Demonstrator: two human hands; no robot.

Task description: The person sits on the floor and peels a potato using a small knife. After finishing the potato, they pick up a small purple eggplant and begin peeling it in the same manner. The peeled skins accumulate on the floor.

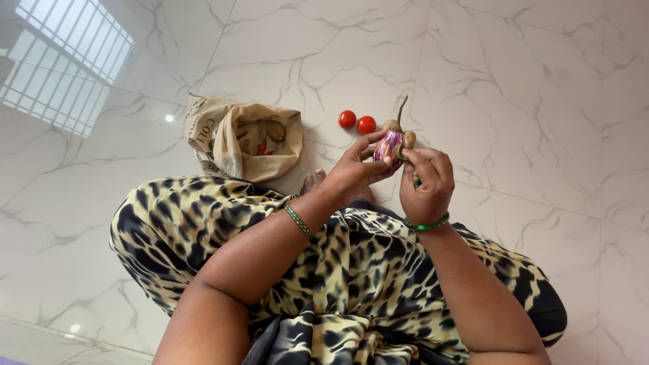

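Head view: the left hand (356, 169) and right hand (426, 182) together grasp a small purple-striped brinjal (389, 144) above the lap, fingers pinching it from both sides. Its stem points up. Two tomatoes (356, 122) lie on the marble floor (514, 81) just beyond. A cloth bag (223, 138) holding vegetables sits to the left

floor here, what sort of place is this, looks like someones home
Probably a room in a home, with the person sitting on the floor. The floor is glossy white marble-look tile, a cloth bag of vegetables lies open on it, two tomatoes sit loose nearby, and both hands hold a small purple eggplant.
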